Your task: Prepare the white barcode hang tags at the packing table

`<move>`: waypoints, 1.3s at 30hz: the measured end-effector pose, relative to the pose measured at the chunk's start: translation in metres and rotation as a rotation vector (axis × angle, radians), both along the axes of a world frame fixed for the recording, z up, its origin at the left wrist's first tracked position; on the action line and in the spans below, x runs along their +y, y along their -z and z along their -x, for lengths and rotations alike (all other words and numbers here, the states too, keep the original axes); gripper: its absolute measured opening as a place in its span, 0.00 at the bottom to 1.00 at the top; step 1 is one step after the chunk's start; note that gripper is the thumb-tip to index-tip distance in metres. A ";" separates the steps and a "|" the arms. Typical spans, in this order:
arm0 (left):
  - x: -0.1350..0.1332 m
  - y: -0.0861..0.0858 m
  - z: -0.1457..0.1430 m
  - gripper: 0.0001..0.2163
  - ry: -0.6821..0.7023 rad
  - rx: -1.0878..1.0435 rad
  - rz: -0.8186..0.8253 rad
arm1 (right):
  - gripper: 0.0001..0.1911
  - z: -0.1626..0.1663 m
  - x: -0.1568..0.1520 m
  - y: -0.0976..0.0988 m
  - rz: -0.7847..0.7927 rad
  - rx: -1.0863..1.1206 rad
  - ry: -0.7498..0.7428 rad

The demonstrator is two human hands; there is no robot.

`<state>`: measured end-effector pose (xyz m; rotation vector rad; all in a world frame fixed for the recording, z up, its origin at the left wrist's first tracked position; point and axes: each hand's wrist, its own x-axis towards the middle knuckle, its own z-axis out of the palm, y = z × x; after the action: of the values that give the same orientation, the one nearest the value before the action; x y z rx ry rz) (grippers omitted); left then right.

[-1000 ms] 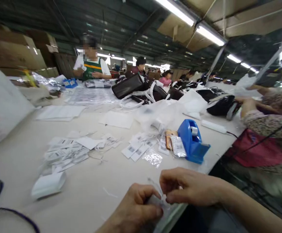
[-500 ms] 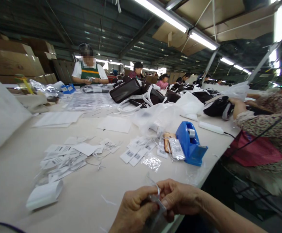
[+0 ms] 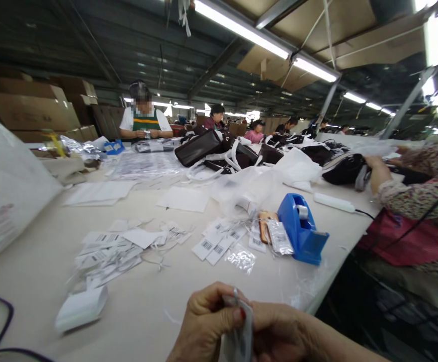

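We pinch a small clear bag [image 3: 237,337] between left hand [image 3: 207,327] and right hand [image 3: 279,334], both closed on it, low over the table edge [image 3: 317,301], steadying it; barcode tags [image 3: 214,244] lie beyond.

Factory packing floor: long worktable [image 3: 33,271], stacked cartons [image 3: 33,108], barcode tags [image 3: 211,246], handbags [image 3: 199,146].

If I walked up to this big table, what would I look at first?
Probably the bright blue tape dispenser near the table's right edge, with white barcode tags scattered to its left. Right in front, at the bottom of the view, the left hand and the right hand pinch a small clear plastic bag between them. Farther back, dark handbags lie piled in the middle of the table.
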<state>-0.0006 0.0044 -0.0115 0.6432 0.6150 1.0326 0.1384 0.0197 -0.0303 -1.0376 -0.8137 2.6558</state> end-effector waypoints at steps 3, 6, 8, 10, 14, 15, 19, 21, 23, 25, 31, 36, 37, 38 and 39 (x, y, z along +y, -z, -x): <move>0.003 0.000 0.000 0.08 -0.074 -0.062 0.129 | 0.18 0.010 -0.005 -0.009 -0.035 0.048 0.082; 0.009 -0.002 0.001 0.10 -0.244 -0.037 0.197 | 0.12 0.012 -0.009 -0.016 -0.123 0.033 0.215; 0.012 -0.002 0.001 0.12 -0.322 -0.010 0.235 | 0.13 0.009 -0.011 -0.017 -0.255 -0.045 0.392; 0.013 0.000 0.000 0.12 -0.354 0.020 0.249 | 0.15 0.006 -0.013 -0.017 -0.426 -0.148 0.577; 0.012 0.002 -0.003 0.11 -0.356 0.066 0.227 | 0.17 0.004 -0.018 -0.009 -0.680 -0.237 0.625; 0.011 0.002 -0.004 0.11 -0.349 0.077 0.229 | 0.17 0.005 -0.020 -0.005 -0.695 -0.224 0.610; 0.009 0.003 -0.004 0.13 -0.293 0.144 0.227 | 0.19 0.008 -0.026 0.012 -0.646 -0.147 0.613; 0.009 0.008 -0.003 0.15 -0.232 0.160 0.215 | 0.20 0.007 -0.029 0.017 -0.614 -0.114 0.625; 0.011 0.014 -0.003 0.16 -0.149 0.136 0.196 | 0.21 0.002 -0.030 0.018 -0.600 -0.093 0.619; 0.013 0.021 -0.003 0.18 -0.106 0.114 0.181 | 0.22 -0.008 -0.026 0.012 -0.645 -0.148 0.616; 0.019 0.019 -0.001 0.18 -0.266 0.348 0.185 | 0.21 -0.072 0.018 -0.033 -1.135 -0.906 0.790; 0.026 0.006 0.012 0.13 -0.478 0.462 0.114 | 0.11 -0.090 0.036 -0.040 -1.490 -1.729 0.498; 0.028 0.004 0.015 0.13 -0.503 0.475 0.098 | 0.11 -0.084 0.034 -0.037 -1.557 -1.718 0.451; 0.031 0.004 0.018 0.12 -0.516 0.489 0.082 | 0.12 -0.075 0.033 -0.033 -1.627 -1.664 0.390; 0.033 0.004 0.021 0.12 -0.520 0.509 0.067 | 0.12 -0.065 0.032 -0.028 -1.680 -1.569 0.334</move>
<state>-0.0213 0.0373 -0.0160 0.7094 1.3057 1.3293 0.2036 0.0517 -0.0018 -1.8562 -1.9676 -0.1488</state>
